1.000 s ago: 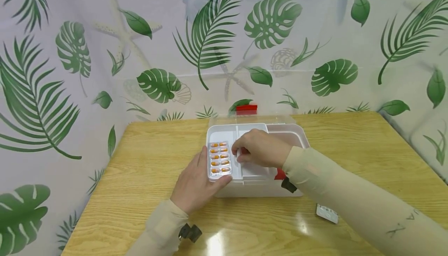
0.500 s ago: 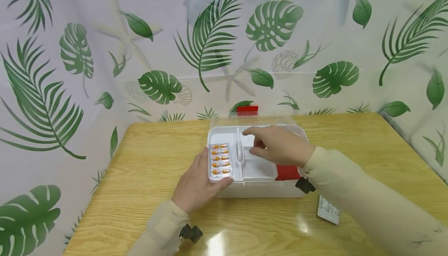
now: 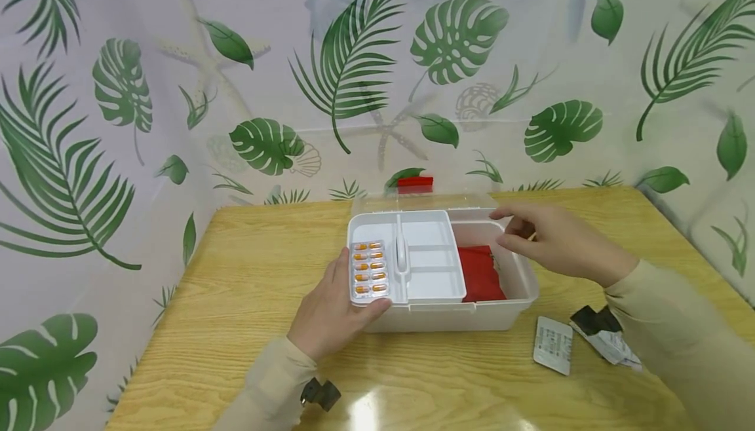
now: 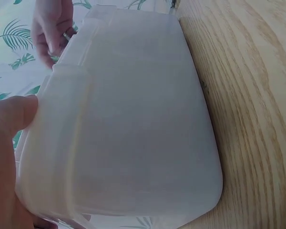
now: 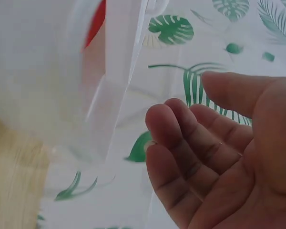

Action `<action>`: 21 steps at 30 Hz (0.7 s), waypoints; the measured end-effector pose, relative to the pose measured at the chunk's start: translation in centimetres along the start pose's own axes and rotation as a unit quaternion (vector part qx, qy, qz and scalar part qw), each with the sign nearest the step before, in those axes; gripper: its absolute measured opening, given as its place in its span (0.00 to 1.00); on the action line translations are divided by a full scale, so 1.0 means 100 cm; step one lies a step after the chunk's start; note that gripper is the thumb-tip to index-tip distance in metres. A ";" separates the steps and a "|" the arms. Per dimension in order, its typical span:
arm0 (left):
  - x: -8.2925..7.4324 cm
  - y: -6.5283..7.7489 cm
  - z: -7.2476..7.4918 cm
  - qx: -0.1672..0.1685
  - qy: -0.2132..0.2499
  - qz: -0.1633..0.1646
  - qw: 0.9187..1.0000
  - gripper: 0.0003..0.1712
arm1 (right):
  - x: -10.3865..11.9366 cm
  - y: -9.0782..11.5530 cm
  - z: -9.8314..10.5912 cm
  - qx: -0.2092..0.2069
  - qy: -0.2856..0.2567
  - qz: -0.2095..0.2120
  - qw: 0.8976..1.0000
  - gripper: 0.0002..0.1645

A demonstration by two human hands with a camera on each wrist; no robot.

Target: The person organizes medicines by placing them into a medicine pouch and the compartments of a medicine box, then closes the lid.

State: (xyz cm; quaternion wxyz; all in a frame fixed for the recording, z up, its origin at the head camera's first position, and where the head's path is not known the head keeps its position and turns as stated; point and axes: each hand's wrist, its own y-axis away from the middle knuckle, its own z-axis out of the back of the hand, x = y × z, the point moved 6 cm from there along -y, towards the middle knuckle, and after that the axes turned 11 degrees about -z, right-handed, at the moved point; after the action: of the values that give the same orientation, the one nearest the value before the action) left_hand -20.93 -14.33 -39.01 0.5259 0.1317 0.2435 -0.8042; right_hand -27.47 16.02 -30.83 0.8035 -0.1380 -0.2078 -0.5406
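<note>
A white plastic medicine box (image 3: pixel 442 318) stands on the table, its translucent lid (image 3: pixel 425 203) swung back behind it. Inside, a white divided tray (image 3: pixel 433 287) with a slim handle (image 3: pixel 401 254) fills the left part. A blister pack of orange capsules (image 3: pixel 369 268) lies in the tray's left compartment. My left hand (image 3: pixel 330 306) holds the box's front left corner, thumb on the front rim and fingers along the side; the left wrist view shows its thumb at the rim. Over the box's right end hovers my right hand (image 3: pixel 548 238), fingers loosely bent, nothing in it.
A red packet (image 3: pixel 480 274) lies in the box's open right part. On the table to the right of the box are a silver blister pack (image 3: pixel 553 346) and a crumpled white packet (image 3: pixel 610 346), partly covered by the right wrist. A leaf-print cloth (image 3: pixel 377 90) hangs behind.
My right hand has left the tray's handle area and moved right, over the box's right end. The red packet and the white packet now show. The left hand stays at its corner.
</note>
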 end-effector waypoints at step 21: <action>0.001 0.004 -0.007 -0.025 -0.024 -0.013 0.999 0.65 | -0.121 0.055 -0.082 0.162 0.065 -0.045 0.984 0.28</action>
State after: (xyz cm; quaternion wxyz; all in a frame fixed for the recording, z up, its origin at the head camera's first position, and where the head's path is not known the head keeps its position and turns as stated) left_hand -20.63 -14.13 -39.76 0.5245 0.0963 0.2526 -0.8074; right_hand -24.80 24.26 -43.88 0.8020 0.0388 -0.2459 -0.5431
